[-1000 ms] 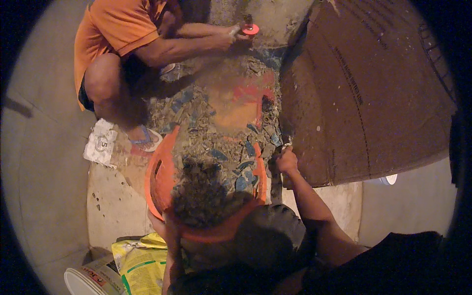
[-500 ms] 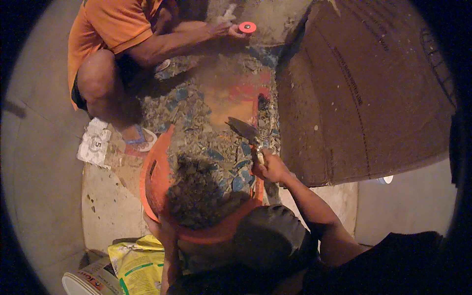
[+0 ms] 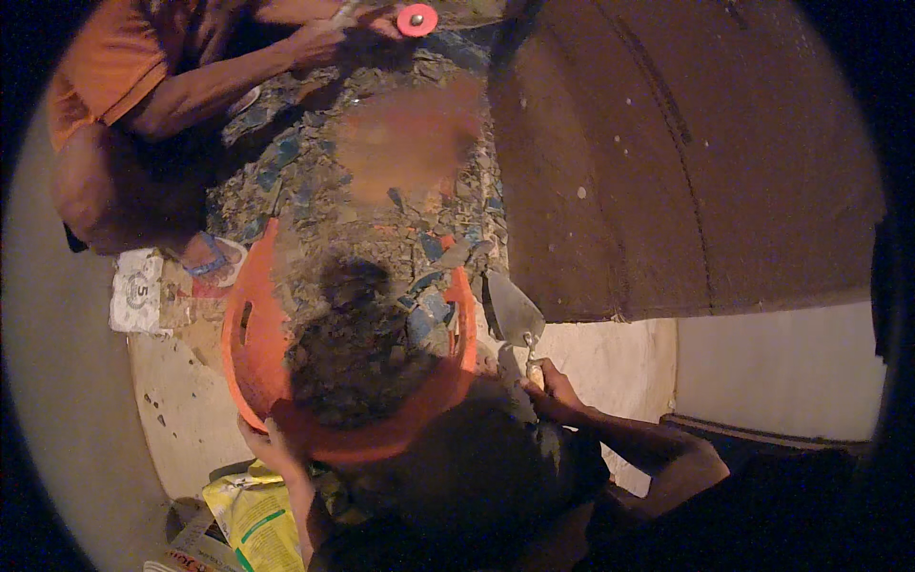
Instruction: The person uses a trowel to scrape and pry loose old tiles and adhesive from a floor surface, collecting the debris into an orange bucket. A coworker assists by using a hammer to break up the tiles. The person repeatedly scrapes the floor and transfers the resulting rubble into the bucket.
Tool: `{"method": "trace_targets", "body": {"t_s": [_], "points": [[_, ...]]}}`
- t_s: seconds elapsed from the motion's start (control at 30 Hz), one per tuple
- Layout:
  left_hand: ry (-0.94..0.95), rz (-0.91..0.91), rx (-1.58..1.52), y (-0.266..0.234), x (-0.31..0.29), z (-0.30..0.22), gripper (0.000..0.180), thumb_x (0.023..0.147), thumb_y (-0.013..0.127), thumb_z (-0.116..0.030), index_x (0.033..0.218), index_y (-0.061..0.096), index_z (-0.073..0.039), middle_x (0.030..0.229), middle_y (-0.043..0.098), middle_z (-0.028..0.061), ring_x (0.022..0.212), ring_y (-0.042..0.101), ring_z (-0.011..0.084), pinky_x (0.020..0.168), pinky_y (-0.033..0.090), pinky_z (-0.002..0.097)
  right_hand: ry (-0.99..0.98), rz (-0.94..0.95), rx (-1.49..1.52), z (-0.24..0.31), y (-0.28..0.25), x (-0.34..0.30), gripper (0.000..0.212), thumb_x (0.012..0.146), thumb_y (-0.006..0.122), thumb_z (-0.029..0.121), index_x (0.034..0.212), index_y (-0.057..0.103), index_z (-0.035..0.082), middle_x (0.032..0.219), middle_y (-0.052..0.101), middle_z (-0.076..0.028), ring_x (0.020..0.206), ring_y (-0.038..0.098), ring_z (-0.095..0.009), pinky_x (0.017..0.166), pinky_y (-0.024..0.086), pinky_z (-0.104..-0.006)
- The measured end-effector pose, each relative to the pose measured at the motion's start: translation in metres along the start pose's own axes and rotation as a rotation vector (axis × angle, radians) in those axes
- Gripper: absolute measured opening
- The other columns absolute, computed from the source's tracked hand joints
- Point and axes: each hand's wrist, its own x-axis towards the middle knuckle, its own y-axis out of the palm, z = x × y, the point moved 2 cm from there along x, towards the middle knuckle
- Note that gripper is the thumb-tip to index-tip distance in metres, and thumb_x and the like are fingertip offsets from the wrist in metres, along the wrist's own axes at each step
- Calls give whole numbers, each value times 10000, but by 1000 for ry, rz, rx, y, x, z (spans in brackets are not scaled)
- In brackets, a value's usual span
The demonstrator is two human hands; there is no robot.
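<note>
An orange tub (image 3: 253,357) lies tipped with its mouth toward the rubble, and dark debris (image 3: 353,367) fills its inside. At its near left rim my left hand (image 3: 274,446) is closed on the edge; the fingertips are partly hidden. My right hand (image 3: 558,393) grips the handle of a pointing trowel (image 3: 515,310) just right of the tub. The trowel's blade points forward and left, beside the tub's right rim. Broken grey and blue chips (image 3: 286,157) spread across the floor in front of the tub's mouth.
A person in an orange shirt (image 3: 119,71) squats at the far left, holding a tool with a red disc (image 3: 417,20). Brown cardboard (image 3: 648,191) stands along the right. A yellow bag (image 3: 257,520) and a white bucket (image 3: 195,548) are at the lower left.
My right hand has drawn the trowel back from over the rubble to the tub's right side. My left hand stays on the rim. The whole view has shifted.
</note>
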Motion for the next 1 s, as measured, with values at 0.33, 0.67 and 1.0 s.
{"method": "trace_targets", "body": {"t_s": [0.33,0.67,1.0], "points": [[-70,-68,67,-2,9,5,532,902,588,-27,1396,451,117,1401,519,242,1295,497,324,1126,349,384,419,490,860,-18,-44,-17,196,1055,540,301,987,590,123,632,506,37,459,463,-81,404,384,-269],[-13,-56,51,1,2,0,528,883,584,-1,1385,461,109,1354,549,218,1265,514,313,1106,361,376,223,408,798,-18,-25,-5,277,1041,561,363,986,602,95,665,528,22,522,508,-106,460,425,-293],[-12,-50,14,5,-5,-4,569,880,579,-4,1412,427,124,1423,505,250,1325,474,331,1154,313,382,-2,265,646,-2,-5,31,253,1037,579,318,909,634,107,704,592,19,577,525,-90,526,433,-283]]}}
